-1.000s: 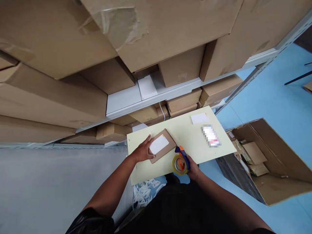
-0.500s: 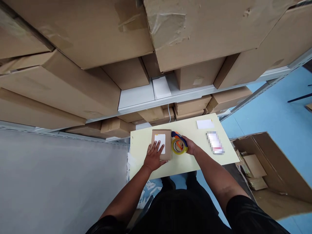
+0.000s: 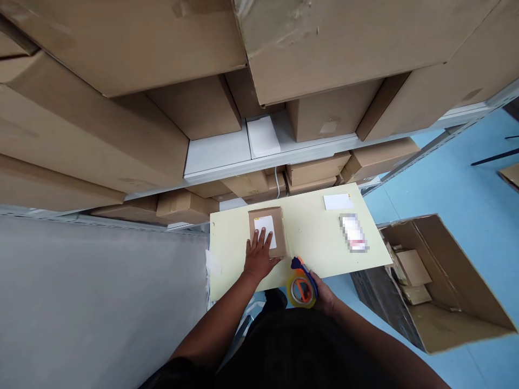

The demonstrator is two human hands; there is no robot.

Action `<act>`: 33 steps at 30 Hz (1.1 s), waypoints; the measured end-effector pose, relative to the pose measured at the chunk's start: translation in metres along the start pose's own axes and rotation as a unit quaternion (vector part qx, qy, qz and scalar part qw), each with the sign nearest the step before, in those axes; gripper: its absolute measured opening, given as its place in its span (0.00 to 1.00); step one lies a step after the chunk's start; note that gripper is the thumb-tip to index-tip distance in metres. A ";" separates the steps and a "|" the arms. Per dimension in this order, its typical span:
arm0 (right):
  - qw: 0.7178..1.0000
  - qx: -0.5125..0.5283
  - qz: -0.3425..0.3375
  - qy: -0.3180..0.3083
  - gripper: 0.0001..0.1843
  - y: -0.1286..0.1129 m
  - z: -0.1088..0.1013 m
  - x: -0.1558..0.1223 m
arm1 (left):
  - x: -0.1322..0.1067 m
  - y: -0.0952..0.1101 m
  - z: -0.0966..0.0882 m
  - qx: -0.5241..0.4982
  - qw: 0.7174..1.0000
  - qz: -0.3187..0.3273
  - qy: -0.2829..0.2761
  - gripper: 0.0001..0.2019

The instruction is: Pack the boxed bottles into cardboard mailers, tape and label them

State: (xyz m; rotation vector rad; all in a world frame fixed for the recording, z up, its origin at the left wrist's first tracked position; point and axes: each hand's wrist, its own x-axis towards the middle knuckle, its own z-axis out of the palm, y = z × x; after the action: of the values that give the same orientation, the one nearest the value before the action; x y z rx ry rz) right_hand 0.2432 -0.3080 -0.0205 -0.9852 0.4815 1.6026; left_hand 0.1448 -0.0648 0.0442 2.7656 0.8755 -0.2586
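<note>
On the pale yellow table (image 3: 312, 232) lies a small brown cardboard box (image 3: 276, 217) with a white label (image 3: 265, 222) on its top. My left hand (image 3: 259, 255) rests flat on the box and the lower part of the label, fingers spread. My right hand (image 3: 322, 294) grips a blue and orange tape dispenser (image 3: 302, 283) with a roll of clear yellowish tape, held over the table's near edge, apart from the box. The fingers of that hand are partly hidden behind the dispenser.
A white paper (image 3: 338, 201) and a pixelated phone-shaped object (image 3: 353, 232) lie on the table's right side. A large open carton (image 3: 458, 275) holding small boxes stands on the blue floor. Shelves (image 3: 219, 156) with big cardboard boxes rise beyond the table.
My right hand has drawn the tape dispenser back toward my body, away from the box's right side. My left hand stays on the box. The view has shifted slightly.
</note>
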 end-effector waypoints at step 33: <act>0.999 0.032 -0.023 0.037 0.28 -0.025 0.006 0.005 | 0.032 0.001 -0.014 -0.001 1.000 -0.018 -0.004 0.51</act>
State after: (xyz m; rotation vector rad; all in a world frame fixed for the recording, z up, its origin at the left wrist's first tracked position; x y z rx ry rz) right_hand 0.2652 -0.2935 -0.0165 -1.0036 0.5540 1.5049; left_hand 0.1728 -0.0439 0.0503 2.7479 0.9224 -0.2757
